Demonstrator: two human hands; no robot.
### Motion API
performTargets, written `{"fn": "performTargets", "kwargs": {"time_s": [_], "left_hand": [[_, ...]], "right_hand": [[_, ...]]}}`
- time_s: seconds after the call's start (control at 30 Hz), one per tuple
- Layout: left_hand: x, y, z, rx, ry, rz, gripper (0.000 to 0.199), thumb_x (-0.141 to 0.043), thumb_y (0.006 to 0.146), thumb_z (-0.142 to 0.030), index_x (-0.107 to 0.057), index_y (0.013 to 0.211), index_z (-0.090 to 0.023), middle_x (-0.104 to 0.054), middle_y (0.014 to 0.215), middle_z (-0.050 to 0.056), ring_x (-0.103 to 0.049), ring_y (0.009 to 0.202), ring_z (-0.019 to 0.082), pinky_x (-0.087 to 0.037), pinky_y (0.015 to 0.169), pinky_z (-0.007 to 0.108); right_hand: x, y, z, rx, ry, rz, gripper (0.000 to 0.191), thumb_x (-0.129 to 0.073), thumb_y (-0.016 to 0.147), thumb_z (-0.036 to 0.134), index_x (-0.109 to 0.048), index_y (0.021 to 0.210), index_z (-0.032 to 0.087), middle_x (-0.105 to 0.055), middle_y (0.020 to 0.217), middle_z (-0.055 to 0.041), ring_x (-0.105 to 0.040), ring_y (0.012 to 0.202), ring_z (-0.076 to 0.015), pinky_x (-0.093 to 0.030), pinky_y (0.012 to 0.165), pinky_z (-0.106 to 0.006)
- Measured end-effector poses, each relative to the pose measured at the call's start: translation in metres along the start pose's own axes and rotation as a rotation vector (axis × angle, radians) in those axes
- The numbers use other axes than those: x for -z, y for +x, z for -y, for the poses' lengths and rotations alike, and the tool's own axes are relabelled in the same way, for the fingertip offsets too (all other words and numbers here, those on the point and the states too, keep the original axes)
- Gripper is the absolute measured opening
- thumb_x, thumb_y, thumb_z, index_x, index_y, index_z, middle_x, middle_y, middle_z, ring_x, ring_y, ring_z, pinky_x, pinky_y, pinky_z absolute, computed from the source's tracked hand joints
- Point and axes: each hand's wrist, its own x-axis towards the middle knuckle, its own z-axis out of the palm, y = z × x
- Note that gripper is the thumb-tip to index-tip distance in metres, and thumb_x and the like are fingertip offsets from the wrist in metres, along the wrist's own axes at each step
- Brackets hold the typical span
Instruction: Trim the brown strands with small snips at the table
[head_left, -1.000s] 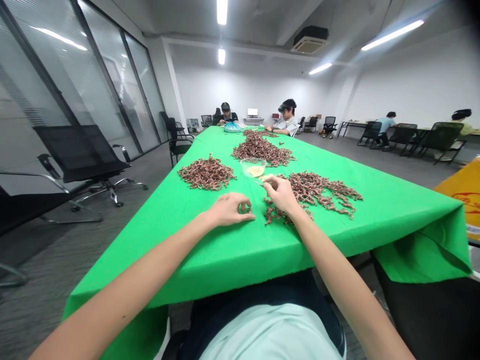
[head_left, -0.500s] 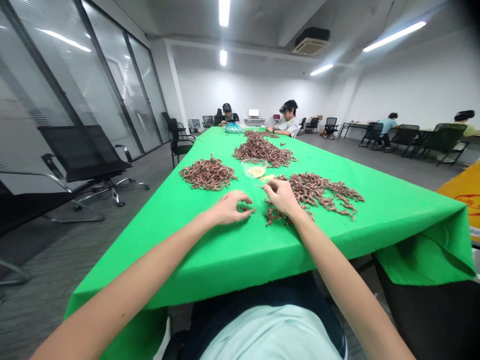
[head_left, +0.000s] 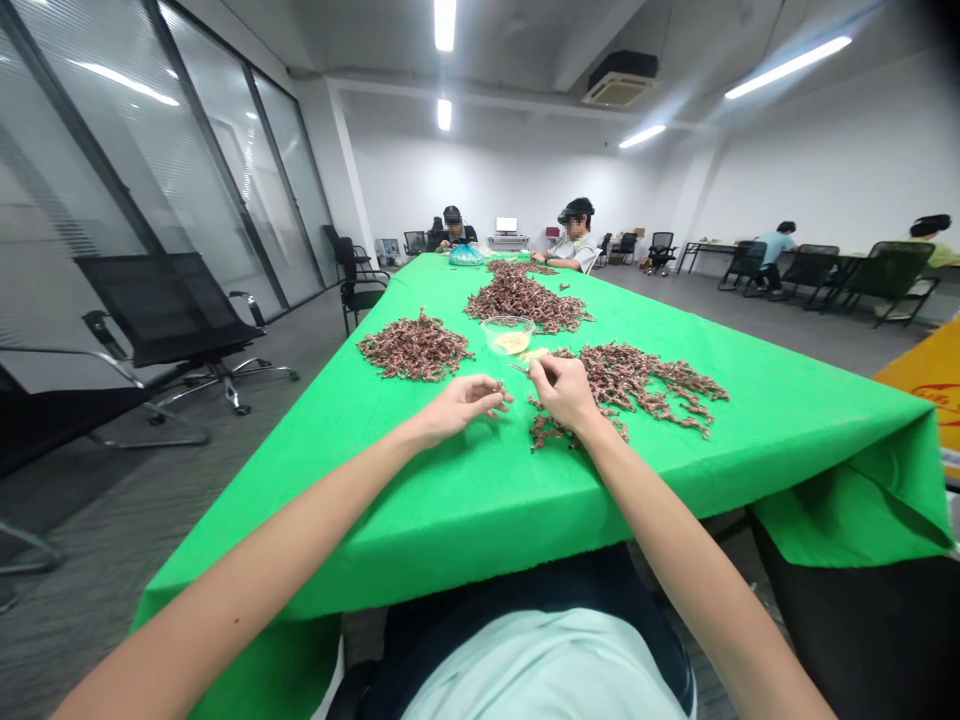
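My left hand (head_left: 466,404) is raised just over the cloth, its thumb and fingers pinched on a small brown dried piece (head_left: 500,388), mostly hidden by the fingertips. To its right, my right hand (head_left: 564,390) is closed on a thin metal tool (head_left: 518,368), whose tip points left toward the left hand; its exact kind is too small to tell. Beside the right hand lies a loose pile of brown, twisted dried pieces (head_left: 637,380). Just beyond both hands stands a clear plastic bowl (head_left: 496,335) with pale bits in it, and more pale bits (head_left: 534,355) lie beside it.
A green cloth (head_left: 420,500) covers the long table. Another brown pile (head_left: 416,347) lies at left and a larger one (head_left: 525,302) behind the bowl. Two people sit at the far end near a bluish plastic bag (head_left: 466,255). An office chair (head_left: 169,305) stands left.
My left hand has lifted from the cloth and closed its fingers on a small brown piece that lay beneath them. My right hand stays nearly in place with the tool.
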Motion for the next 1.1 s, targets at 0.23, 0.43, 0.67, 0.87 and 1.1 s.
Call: {"fn": "performTargets", "kwargs": {"time_s": [0.23,0.43,0.67,0.87,1.1], "left_hand": [[-0.0018,-0.0027,-0.0076,-0.08,-0.2,-0.041,0.046,-0.087,0.077,-0.042,-0.075,0.111,-0.013,-0.076,0.118,0.017,-0.072,0.112,0.03,-0.057,0.098,0.048],[-0.0007,-0.0018,-0.007,-0.117,-0.265,-0.136,0.043,-0.089,0.074,-0.038,-0.077,0.106,-0.013,-0.078,0.111,0.015,-0.073,0.11,0.031,-0.057,0.099,0.049],[-0.0014,-0.0018,-0.0071,-0.145,-0.285,-0.144,0.036,-0.09,0.073,-0.033,-0.079,0.101,-0.014,-0.079,0.108,0.013,-0.074,0.106,0.028,-0.06,0.095,0.046],[-0.0005,-0.002,-0.0064,-0.152,-0.268,-0.138,0.034,-0.09,0.073,-0.033,-0.08,0.1,-0.016,-0.079,0.107,0.012,-0.074,0.108,0.028,-0.06,0.094,0.045],[0.0004,-0.0014,-0.0049,-0.141,-0.221,-0.154,0.039,-0.091,0.071,-0.037,-0.08,0.101,-0.015,-0.079,0.11,0.014,-0.073,0.108,0.029,-0.061,0.094,0.046]], "right_hand": [[-0.0021,-0.0048,0.0065,0.226,-0.213,-0.014,0.031,-0.044,0.098,0.034,-0.062,0.076,0.021,-0.065,0.074,-0.0047,-0.055,0.068,-0.016,-0.039,0.069,-0.029],[-0.0018,-0.0063,0.005,0.351,-0.378,-0.108,0.028,-0.047,0.097,0.031,-0.066,0.079,0.021,-0.067,0.078,-0.007,-0.058,0.075,-0.0189,-0.041,0.073,-0.031],[-0.0022,-0.006,0.0059,0.37,-0.396,-0.126,0.027,-0.048,0.097,0.029,-0.066,0.079,0.021,-0.067,0.077,-0.0063,-0.058,0.075,-0.0188,-0.041,0.072,-0.031],[-0.0032,-0.0064,0.0055,0.351,-0.365,-0.119,0.028,-0.047,0.098,0.03,-0.066,0.079,0.021,-0.067,0.077,-0.0063,-0.06,0.076,-0.0188,-0.043,0.074,-0.03],[-0.0025,-0.0067,0.0083,0.294,-0.351,-0.073,0.03,-0.047,0.096,0.031,-0.065,0.075,0.021,-0.065,0.072,-0.0055,-0.056,0.069,-0.017,-0.038,0.067,-0.03]]}}
